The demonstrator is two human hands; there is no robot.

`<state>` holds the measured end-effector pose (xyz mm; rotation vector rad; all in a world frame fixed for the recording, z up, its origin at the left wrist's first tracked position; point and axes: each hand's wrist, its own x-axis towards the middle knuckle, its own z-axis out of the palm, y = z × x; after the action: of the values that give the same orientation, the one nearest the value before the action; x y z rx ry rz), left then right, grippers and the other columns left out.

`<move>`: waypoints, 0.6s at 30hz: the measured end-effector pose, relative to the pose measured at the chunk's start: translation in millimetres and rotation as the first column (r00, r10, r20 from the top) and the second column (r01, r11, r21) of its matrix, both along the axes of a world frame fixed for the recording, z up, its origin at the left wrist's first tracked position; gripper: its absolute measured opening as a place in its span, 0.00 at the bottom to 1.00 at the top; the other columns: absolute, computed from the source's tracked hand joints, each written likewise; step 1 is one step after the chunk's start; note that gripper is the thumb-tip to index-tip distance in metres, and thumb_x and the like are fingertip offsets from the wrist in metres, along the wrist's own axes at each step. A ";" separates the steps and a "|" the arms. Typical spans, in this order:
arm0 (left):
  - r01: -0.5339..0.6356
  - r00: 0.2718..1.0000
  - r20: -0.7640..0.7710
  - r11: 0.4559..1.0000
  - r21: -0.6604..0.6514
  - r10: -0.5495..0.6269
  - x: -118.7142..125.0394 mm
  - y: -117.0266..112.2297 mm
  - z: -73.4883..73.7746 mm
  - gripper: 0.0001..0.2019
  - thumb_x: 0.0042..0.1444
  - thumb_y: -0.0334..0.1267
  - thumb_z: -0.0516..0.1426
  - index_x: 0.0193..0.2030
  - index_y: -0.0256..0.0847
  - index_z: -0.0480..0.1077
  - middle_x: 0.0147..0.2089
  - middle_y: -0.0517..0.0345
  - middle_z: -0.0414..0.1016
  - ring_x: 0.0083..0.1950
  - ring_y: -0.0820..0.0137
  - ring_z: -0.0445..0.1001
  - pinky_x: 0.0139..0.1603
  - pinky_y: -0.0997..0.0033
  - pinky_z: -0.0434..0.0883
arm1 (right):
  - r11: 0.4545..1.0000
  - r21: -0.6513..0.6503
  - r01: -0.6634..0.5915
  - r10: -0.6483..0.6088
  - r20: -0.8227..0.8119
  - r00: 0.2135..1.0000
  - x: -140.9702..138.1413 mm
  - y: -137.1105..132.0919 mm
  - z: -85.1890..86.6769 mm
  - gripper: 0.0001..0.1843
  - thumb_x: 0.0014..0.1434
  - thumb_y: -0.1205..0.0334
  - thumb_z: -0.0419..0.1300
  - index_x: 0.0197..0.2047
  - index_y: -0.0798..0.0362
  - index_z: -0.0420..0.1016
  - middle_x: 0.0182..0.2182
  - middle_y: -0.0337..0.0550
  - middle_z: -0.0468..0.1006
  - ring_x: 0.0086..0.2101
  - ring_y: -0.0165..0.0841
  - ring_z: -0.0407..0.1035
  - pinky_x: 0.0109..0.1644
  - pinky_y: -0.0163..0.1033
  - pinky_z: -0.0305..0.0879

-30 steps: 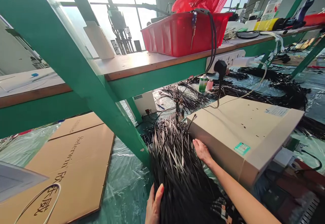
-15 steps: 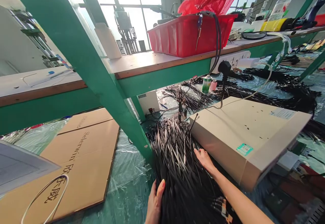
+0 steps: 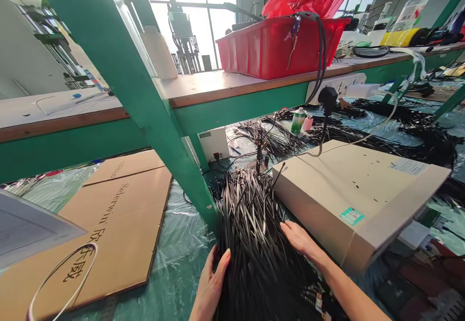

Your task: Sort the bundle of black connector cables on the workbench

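Observation:
A thick pile of black cables [image 3: 254, 243] runs from the bottom of the head view toward a small black stand [image 3: 259, 158]. Against the pile's left side is my left hand [image 3: 213, 280], thumb and fingers apart. My right hand [image 3: 298, 238] lies along the right side, its fingers stretched out and touching or very near the cables. Neither hand is wrapped round any cable. Metal-looking connector ends [image 3: 318, 301] show low on the right of the pile. A beige metal box [image 3: 363, 175] with a green sticker stands just right of my right hand.
A slanting green post [image 3: 160, 136] rises close to the left of the pile. Flattened cardboard [image 3: 127, 233] lies at left. Above, a shelf carries a red bin [image 3: 276, 49]; a black plug [image 3: 327, 97] hangs from a power strip [image 3: 337, 84]. Further back lie more black cables [image 3: 428, 136].
My left hand has shifted slightly left and up, its fingers spread wider. My right hand has moved a little down and right along the pile. The view has shifted slightly.

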<state>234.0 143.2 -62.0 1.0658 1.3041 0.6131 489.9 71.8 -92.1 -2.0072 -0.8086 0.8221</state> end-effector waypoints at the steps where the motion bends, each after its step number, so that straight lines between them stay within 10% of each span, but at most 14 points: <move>1: 0.010 1.000 -0.014 0.999 0.035 -0.009 -0.4 3.1 6.7 0.27 0.58 0.42 0.52 0.61 0.30 0.55 0.66 0.40 0.55 0.66 0.60 0.54 0.65 0.56 0.50 | 1.000 0.012 0.016 -0.016 0.017 1.000 0.8 4.4 7.0 0.09 0.61 0.63 0.57 0.46 0.54 0.71 0.46 0.45 0.73 0.42 0.38 0.70 0.44 0.48 0.69; 8: 0.197 0.975 -0.153 0.939 0.282 -0.159 26.6 -4.1 36.6 0.37 0.54 0.48 0.53 0.66 0.33 0.45 0.70 0.48 0.43 0.69 0.67 0.41 0.67 0.67 0.40 | 0.977 0.213 0.021 0.010 -0.147 0.989 -10.5 86.3 64.1 0.12 0.62 0.59 0.55 0.46 0.56 0.69 0.40 0.44 0.75 0.34 0.34 0.72 0.37 0.44 0.72; 18: 0.343 0.891 -0.397 0.901 0.265 -0.222 42.0 -19.7 36.0 0.42 0.47 0.46 0.58 0.66 0.31 0.47 0.70 0.39 0.38 0.70 0.56 0.36 0.66 0.54 0.40 | 0.841 0.541 -0.002 0.168 -0.259 0.951 -45.4 165.6 81.0 0.13 0.62 0.62 0.57 0.50 0.55 0.67 0.44 0.45 0.73 0.37 0.35 0.72 0.37 0.44 0.72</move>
<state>275.9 123.5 -25.9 1.6784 1.3429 0.4287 444.4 237.4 -11.1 -1.3203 -0.8438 0.8135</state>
